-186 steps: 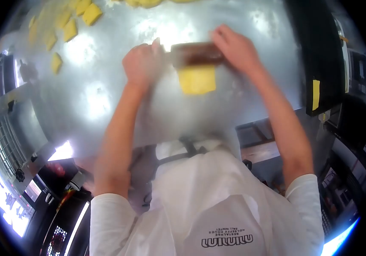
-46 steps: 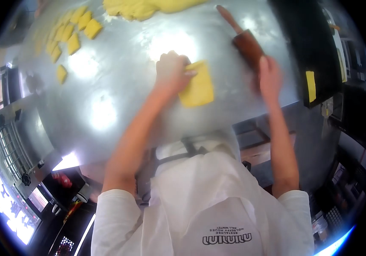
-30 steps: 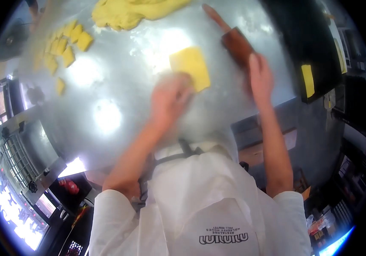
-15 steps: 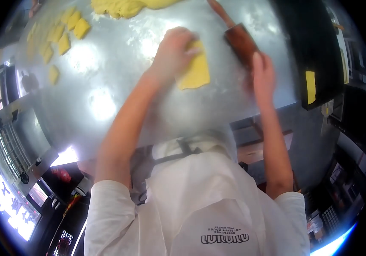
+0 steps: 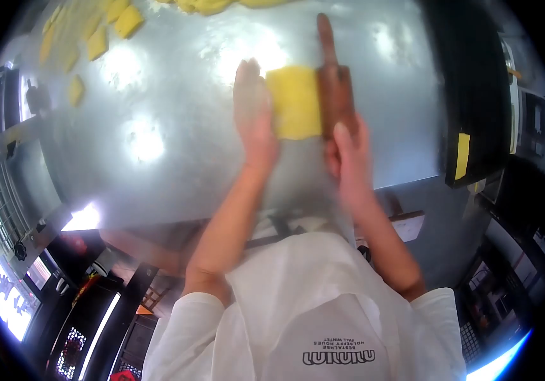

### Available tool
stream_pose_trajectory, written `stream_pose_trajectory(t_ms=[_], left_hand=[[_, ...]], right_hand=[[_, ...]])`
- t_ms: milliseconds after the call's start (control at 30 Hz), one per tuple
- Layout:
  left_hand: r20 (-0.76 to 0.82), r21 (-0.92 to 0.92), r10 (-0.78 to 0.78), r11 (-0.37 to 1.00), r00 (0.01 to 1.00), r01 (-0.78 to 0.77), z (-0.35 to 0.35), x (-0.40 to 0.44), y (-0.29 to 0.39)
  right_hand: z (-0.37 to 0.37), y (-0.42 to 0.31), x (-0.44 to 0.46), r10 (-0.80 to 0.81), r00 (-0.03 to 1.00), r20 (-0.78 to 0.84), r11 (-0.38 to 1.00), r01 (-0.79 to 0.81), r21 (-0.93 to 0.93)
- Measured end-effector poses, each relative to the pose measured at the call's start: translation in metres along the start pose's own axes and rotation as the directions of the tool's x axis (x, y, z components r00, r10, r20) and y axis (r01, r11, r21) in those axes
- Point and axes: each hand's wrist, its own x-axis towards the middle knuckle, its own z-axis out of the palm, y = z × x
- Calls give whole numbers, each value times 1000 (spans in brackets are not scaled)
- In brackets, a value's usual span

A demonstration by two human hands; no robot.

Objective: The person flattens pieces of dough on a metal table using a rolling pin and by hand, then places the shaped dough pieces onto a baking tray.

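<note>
A flat sheet of yellow dough [image 5: 296, 101], roughly square, lies on the metal worktop [image 5: 190, 159]. Along its left edge rests my left hand [image 5: 253, 111], fingers stretched out and slightly blurred, seemingly touching the dough's side. My right hand [image 5: 352, 152] is closed around the near handle of a brown wooden rolling pin [image 5: 337, 95]. The pin lies lengthwise at the dough's right edge, its far handle pointing away from me. The near handle is hidden in my fingers.
Several yellow dough pieces [image 5: 97, 43] are scattered at the far left, with one lone piece [image 5: 76, 91] nearer. A larger dough mass [image 5: 212, 5] shows at the far edge of view. Past the worktop's right side stands a dark surface with a yellow strip [image 5: 462, 155].
My right hand has brought the rolling pin left, up against the dough. My left hand has let go of the dough's far end and lies flat at its left. The dough now looks wider.
</note>
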Motion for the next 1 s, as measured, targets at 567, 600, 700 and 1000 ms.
stream_pose_trajectory(t_ms=[567,600,700,1000], left_hand=[[214,611,12,778,977,-144,-6,22,25],[106,602,56,791,993,-109,-21,24,33],[85,685,44,723,995,-90,-66,37,22],[392,855,151,305,907,-420,-73,0,-13]], right_hand=[[-75,-79,78,-418,857,302,373,465,-803],[-73,-85,75,-390,834,391,308,518,-798],[-53,-96,67,-279,752,597,172,651,-740],[-52,-54,59,-323,648,690,19,734,-679]])
